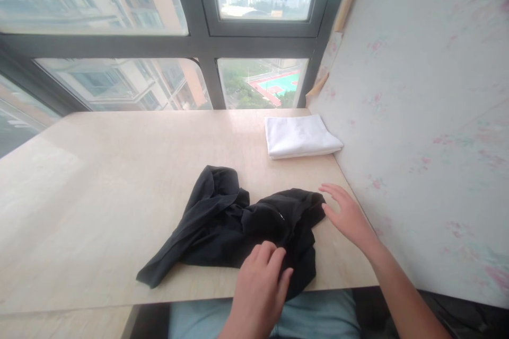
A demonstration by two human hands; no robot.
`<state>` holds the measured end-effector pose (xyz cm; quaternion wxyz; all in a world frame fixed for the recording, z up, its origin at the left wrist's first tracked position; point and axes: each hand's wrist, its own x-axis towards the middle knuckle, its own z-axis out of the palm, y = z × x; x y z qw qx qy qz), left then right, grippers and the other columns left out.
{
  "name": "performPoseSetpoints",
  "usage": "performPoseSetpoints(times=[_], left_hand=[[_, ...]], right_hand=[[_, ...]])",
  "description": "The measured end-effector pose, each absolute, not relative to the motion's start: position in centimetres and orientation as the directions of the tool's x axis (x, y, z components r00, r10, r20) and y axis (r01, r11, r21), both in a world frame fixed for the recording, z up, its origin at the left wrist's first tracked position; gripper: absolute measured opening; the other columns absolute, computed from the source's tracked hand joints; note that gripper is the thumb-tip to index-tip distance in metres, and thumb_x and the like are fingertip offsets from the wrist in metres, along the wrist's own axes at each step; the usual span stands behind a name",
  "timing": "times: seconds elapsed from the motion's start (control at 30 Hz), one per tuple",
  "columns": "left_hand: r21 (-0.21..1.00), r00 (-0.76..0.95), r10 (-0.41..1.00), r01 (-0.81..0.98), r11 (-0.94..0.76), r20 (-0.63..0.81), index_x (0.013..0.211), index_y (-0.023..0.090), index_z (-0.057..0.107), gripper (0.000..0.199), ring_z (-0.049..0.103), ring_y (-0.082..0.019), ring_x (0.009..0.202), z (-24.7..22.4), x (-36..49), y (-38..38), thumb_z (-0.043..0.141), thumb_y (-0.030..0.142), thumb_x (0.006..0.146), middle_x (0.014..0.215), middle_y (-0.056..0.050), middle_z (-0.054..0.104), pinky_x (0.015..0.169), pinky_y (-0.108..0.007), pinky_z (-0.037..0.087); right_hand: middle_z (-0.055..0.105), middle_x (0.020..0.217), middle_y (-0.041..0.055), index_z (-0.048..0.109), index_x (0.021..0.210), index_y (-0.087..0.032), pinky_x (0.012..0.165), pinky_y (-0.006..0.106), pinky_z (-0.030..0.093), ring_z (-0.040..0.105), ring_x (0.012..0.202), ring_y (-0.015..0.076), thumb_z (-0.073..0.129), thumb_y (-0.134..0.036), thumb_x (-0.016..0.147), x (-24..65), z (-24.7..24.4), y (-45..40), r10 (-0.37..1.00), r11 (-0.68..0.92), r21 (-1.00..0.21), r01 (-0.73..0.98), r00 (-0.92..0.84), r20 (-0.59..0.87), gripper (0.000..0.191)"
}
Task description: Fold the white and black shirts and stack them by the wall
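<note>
A crumpled black garment (pixel 222 222) lies on the pale wooden surface in front of me, one narrow end stretching to the lower left. Its exact kind is hard to make out; a small white mark shows on its right half. My left hand (pixel 260 280) is over the garment's near edge, fingers loosely bent and thumb apart, with no fabric visibly gripped. At the garment's right end is my right hand (pixel 350 220), its fingers stretched and spread, the tips close to or just touching the dark opening there.
A folded white cloth (pixel 302 136) lies at the back right, beside the floral-papered wall (pixel 429 143). Grey window frames (pixel 254 45) rise behind the wooden surface (pixel 99 196). My legs in light blue cloth (pixel 318 312) are below its front edge.
</note>
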<state>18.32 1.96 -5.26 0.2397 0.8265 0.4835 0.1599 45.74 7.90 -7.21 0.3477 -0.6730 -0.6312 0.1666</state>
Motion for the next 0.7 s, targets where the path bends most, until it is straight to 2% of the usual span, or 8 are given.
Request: performPoseSetpoints(times=[0.07,0.17,0.23,0.3,0.4,0.47,0.6,0.7], left_hand=[[0.485,0.487,0.871,0.778,-0.400,-0.064,0.113,0.023,0.061,0.026,0.062,-0.024,0.092,-6.2,19.5,2.0,0.057,0.020,0.088,0.107,-0.008,0.063,0.079,-0.038,0.053],[0.464,0.483,0.863,0.805,-0.370,-0.149,0.113,0.022,0.061,0.029,0.061,-0.026,0.095,-7.2,20.1,1.9,0.063,0.020,0.084,0.107,-0.008,0.064,0.081,-0.039,0.052],[0.500,0.495,0.851,0.789,-0.357,-0.173,0.111,0.023,0.061,0.029,0.061,-0.026,0.094,-7.4,19.7,1.8,0.066,0.024,0.083,0.104,-0.007,0.065,0.081,-0.039,0.050],[0.556,0.517,0.840,0.752,-0.353,-0.166,0.104,0.024,0.062,0.018,0.061,-0.024,0.090,-7.3,18.9,1.8,0.062,0.023,0.086,0.098,-0.005,0.065,0.078,-0.036,0.049],[0.668,0.519,0.850,0.666,-0.332,-0.095,0.093,0.023,0.060,0.010,0.060,-0.019,0.086,-6.8,17.3,1.9,0.052,0.018,0.091,0.091,-0.003,0.064,0.076,-0.031,0.046],[0.731,0.479,0.878,0.608,-0.309,-0.026,0.086,0.021,0.056,0.006,0.058,-0.016,0.081,-6.4,16.2,2.1,0.053,0.021,0.092,0.085,-0.001,0.061,0.073,-0.027,0.045],[0.773,0.391,0.910,0.533,-0.343,0.134,0.069,0.020,0.039,0.032,0.049,-0.011,0.064,-4.9,13.6,2.7,0.062,0.031,0.089,0.068,0.003,0.050,0.060,-0.021,0.039],[0.790,0.319,0.923,0.498,-0.358,0.217,0.068,0.021,0.037,0.033,0.049,-0.010,0.063,-3.4,11.8,3.2,0.061,0.028,0.089,0.068,0.003,0.050,0.060,-0.019,0.040]], right_hand=[[0.062,0.132,0.0103,0.060,0.128,-0.022,0.110,0.051,0.043,0.057,0.125,0.0266,0.054,-0.027,0.086,46.6,-8.5,8.7,0.972,0.020,-0.688,0.725,0.148,0.184,0.043],[0.067,0.124,0.0103,0.055,0.134,-0.021,0.103,0.047,0.048,0.063,0.116,0.0251,0.054,-0.026,0.086,46.5,-9.5,9.0,0.986,-0.062,-0.706,0.705,0.155,0.068,0.049],[0.071,0.115,0.0096,0.062,0.124,-0.020,0.099,0.045,0.050,0.066,0.109,0.0249,0.053,-0.027,0.086,46.2,-9.5,8.9,0.989,-0.095,-0.705,0.703,0.149,0.015,0.040],[0.071,0.112,0.0092,0.068,0.110,-0.020,0.094,0.043,0.052,0.067,0.103,0.0246,0.053,-0.030,0.086,45.9,-9.3,8.7,0.989,-0.097,-0.727,0.680,0.148,0.006,0.030],[0.072,0.105,0.0082,0.069,0.102,-0.019,0.090,0.042,0.053,0.067,0.096,0.0238,0.056,-0.037,0.086,45.6,-8.1,8.4,0.982,-0.103,-0.785,0.611,0.188,0.018,0.027],[0.072,0.101,0.0074,0.069,0.100,-0.019,0.088,0.040,0.053,0.067,0.093,0.0230,0.059,-0.042,0.086,45.4,-6.8,8.0,0.975,-0.107,-0.817,0.567,0.222,0.027,0.028],[0.071,0.093,0.0062,0.069,0.097,-0.019,0.079,0.035,0.055,0.067,0.085,0.0214,0.061,-0.046,0.088,44.7,-3.6,7.1,0.977,-0.060,-0.872,0.486,0.206,0.048,0.029],[0.072,0.093,0.0059,0.069,0.100,-0.019,0.077,0.034,0.056,0.068,0.084,0.0212,0.063,-0.046,0.088,43.9,-1.5,6.7,0.980,-0.019,-0.899,0.437,0.187,0.070,0.029]])
